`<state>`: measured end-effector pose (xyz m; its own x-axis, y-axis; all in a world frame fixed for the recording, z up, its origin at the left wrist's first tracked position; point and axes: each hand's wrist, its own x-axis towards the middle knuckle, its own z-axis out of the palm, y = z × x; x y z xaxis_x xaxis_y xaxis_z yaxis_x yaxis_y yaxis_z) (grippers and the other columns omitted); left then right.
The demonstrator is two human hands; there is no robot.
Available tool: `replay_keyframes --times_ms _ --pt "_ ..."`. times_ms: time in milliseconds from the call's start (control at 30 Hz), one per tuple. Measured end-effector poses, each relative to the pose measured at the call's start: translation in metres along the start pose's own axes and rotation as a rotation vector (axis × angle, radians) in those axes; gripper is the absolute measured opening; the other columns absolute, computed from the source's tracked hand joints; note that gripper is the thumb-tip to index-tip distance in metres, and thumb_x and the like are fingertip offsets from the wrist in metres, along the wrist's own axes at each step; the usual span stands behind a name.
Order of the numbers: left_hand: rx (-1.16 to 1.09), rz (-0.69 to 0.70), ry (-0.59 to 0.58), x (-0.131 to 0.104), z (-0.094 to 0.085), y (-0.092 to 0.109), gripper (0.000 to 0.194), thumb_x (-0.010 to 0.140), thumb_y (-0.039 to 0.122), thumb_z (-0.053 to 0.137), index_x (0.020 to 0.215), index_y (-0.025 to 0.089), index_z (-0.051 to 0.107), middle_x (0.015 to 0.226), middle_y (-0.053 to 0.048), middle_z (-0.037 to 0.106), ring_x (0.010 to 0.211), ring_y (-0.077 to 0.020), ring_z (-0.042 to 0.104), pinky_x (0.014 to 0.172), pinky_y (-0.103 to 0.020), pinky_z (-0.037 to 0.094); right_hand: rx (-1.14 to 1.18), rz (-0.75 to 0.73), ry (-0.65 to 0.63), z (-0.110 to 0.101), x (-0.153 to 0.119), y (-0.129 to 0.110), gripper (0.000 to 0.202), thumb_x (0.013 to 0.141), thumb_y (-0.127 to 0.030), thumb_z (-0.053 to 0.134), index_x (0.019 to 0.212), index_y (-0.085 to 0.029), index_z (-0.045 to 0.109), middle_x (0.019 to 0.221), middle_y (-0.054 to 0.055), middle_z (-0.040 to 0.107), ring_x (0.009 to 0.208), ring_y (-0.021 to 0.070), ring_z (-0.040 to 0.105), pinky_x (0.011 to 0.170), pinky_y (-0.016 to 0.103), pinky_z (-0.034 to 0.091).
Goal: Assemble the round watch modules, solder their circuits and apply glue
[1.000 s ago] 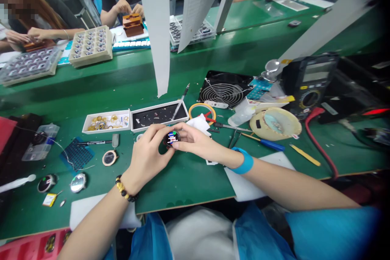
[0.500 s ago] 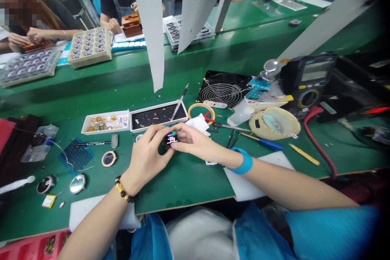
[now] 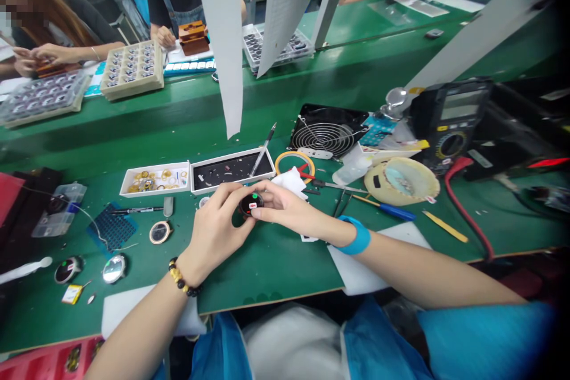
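Note:
Between both hands I hold a round smartwatch body [image 3: 250, 205] above the bench, its dark face towards me, with a green dot and a small white sticker on it. My left hand [image 3: 221, 218] curls its fingers and thumb round the watch's left side. From the right, my right hand [image 3: 285, 209] pinches it, the thumb lying on the lower face. Parts of its rim are hidden by the fingers. Left of my hands lie a rose-rimmed watch part [image 3: 160, 232], a silver watch case [image 3: 114, 269] and a dark-faced watch [image 3: 67, 270].
Behind my hands are a white box of small parts [image 3: 154, 179] and a black-lined tray [image 3: 232, 171] with a pen. A fan [image 3: 327, 130], a multimeter [image 3: 458, 122], a round bowl [image 3: 401, 181] and a blue-handled screwdriver [image 3: 392, 210] stand or lie rightward. Co-workers sit across the bench.
The lit display with blue and white areas on the watch has gone dark. My hands have hardly moved. Across the bench, co-workers' hands have shifted slightly.

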<state>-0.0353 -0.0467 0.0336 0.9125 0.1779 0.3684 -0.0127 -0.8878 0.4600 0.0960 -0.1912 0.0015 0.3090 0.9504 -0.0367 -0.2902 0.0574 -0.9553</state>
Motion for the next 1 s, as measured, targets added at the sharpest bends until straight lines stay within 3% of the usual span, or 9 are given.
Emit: replay_keyframes --times_ms 333,667,1000 --pt "0.002 0.006 0.001 0.0006 -0.0003 0.0001 0.037 0.088 0.019 0.067 0.124 0.025 0.061 0.119 -0.005 0.065 0.102 -0.0198 0.068 0.088 -0.033 0.060 -0.018 0.006 -0.009 -0.0005 -0.0010 -0.0013 0.035 0.092 -0.031 0.073 0.119 -0.020 0.053 0.120 0.007 0.067 0.115 0.0191 0.065 0.100 0.035 0.051" --pt "-0.004 0.003 0.004 -0.0006 -0.0001 0.0000 0.040 0.087 0.018 0.068 0.126 0.026 0.061 0.120 -0.005 0.066 0.101 -0.0192 0.068 0.085 -0.032 0.060 -0.025 0.009 -0.004 -0.0014 0.0002 -0.0008 0.033 0.092 -0.029 0.072 0.119 -0.020 0.055 0.106 0.003 0.067 0.103 0.0164 0.066 0.090 0.030 0.052" --pt "0.000 0.001 0.002 -0.0005 0.0005 -0.0003 0.039 0.088 0.019 0.069 0.126 0.026 0.061 0.120 -0.005 0.066 0.102 -0.0202 0.069 0.088 -0.034 0.060 -0.001 0.016 0.005 -0.0015 0.0000 0.0011 0.035 0.092 -0.030 0.073 0.119 -0.020 0.054 0.118 0.007 0.068 0.113 0.0191 0.067 0.100 0.035 0.053"
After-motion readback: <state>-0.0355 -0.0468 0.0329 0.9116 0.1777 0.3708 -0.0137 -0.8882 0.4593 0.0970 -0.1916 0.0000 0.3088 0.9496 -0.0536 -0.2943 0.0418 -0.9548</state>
